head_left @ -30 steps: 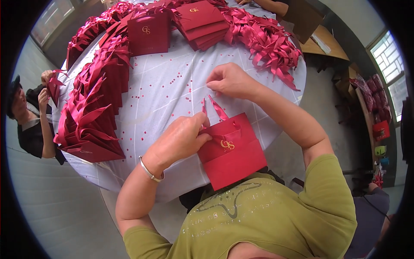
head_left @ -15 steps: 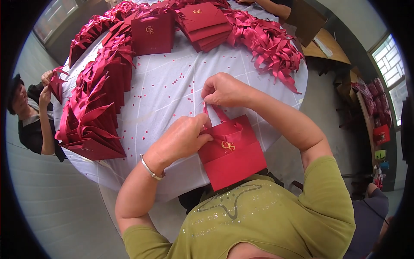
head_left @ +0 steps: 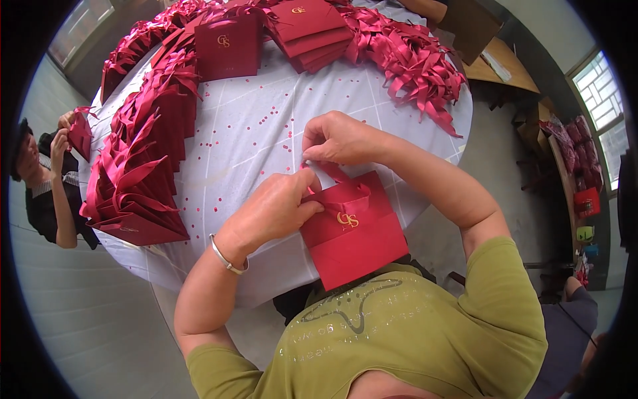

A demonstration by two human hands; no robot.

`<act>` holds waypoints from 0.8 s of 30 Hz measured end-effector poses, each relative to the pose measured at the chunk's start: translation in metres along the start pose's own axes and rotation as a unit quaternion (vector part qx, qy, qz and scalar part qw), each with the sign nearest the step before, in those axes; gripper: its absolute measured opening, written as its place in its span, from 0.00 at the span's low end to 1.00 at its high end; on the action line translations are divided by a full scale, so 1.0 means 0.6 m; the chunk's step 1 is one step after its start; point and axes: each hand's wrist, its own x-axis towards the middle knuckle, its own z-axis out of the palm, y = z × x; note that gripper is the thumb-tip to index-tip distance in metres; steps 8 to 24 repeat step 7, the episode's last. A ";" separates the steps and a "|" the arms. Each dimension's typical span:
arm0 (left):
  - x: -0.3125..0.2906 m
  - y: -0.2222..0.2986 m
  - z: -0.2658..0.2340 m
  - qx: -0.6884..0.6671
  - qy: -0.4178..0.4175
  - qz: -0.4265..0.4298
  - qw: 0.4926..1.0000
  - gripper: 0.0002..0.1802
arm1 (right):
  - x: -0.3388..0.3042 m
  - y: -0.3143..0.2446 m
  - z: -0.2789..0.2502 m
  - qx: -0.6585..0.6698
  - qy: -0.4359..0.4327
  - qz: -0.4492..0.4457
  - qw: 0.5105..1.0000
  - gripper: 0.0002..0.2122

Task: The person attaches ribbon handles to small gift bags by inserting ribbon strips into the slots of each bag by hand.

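A red paper gift bag [head_left: 355, 243] with a gold emblem lies tilted at the table's near edge, against my shirt. My left hand [head_left: 276, 206] is closed at the bag's upper left corner, thumb on its front; some of the ribbon there is hidden by the fingers. Just above, my right hand [head_left: 342, 138] pinches a red ribbon [head_left: 335, 174] that runs down to the bag's top. Another ribbon stretch lies across the bag's front, above the emblem.
Finished-looking red bags [head_left: 136, 176] stand in a long row at left. Flat bags [head_left: 309, 30] are stacked at the back, beside a heap of loose ribbons [head_left: 419, 63]. Small red dots [head_left: 269, 120] litter the white tablecloth [head_left: 232, 156]. A co-worker [head_left: 53, 179] handles a bag at far left.
The view has shifted slightly. My hands keep their holds on the bag and ribbon, with the right hand's fingertips drawn a little leftward. The co-worker's hands have moved slightly.
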 end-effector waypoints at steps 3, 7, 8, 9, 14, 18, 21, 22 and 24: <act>0.002 -0.001 0.001 -0.005 0.002 0.007 1.000 0.12 | 0.012 0.021 0.009 0.114 0.043 0.022 0.992 0.06; 0.003 0.004 -0.001 0.003 -0.006 0.003 1.000 0.14 | 0.021 0.037 0.019 0.144 0.094 0.021 0.985 0.08; 0.003 0.004 -0.001 0.003 -0.006 0.003 1.000 0.14 | 0.021 0.037 0.019 0.144 0.094 0.021 0.985 0.08; 0.003 0.004 -0.001 0.003 -0.006 0.003 1.000 0.14 | 0.021 0.037 0.019 0.144 0.094 0.021 0.985 0.08; 0.003 0.004 -0.001 0.003 -0.006 0.003 1.000 0.14 | 0.021 0.037 0.019 0.144 0.094 0.021 0.985 0.08; 0.003 0.004 -0.001 0.003 -0.006 0.003 1.000 0.14 | 0.021 0.037 0.019 0.144 0.094 0.021 0.985 0.08; 0.003 0.004 -0.001 0.003 -0.006 0.003 1.000 0.14 | 0.021 0.037 0.019 0.144 0.094 0.021 0.985 0.08; 0.003 0.004 -0.001 0.003 -0.006 0.003 1.000 0.14 | 0.021 0.037 0.019 0.144 0.094 0.021 0.985 0.08; 0.003 0.004 -0.001 0.003 -0.006 0.003 1.000 0.14 | 0.021 0.037 0.019 0.144 0.094 0.021 0.985 0.08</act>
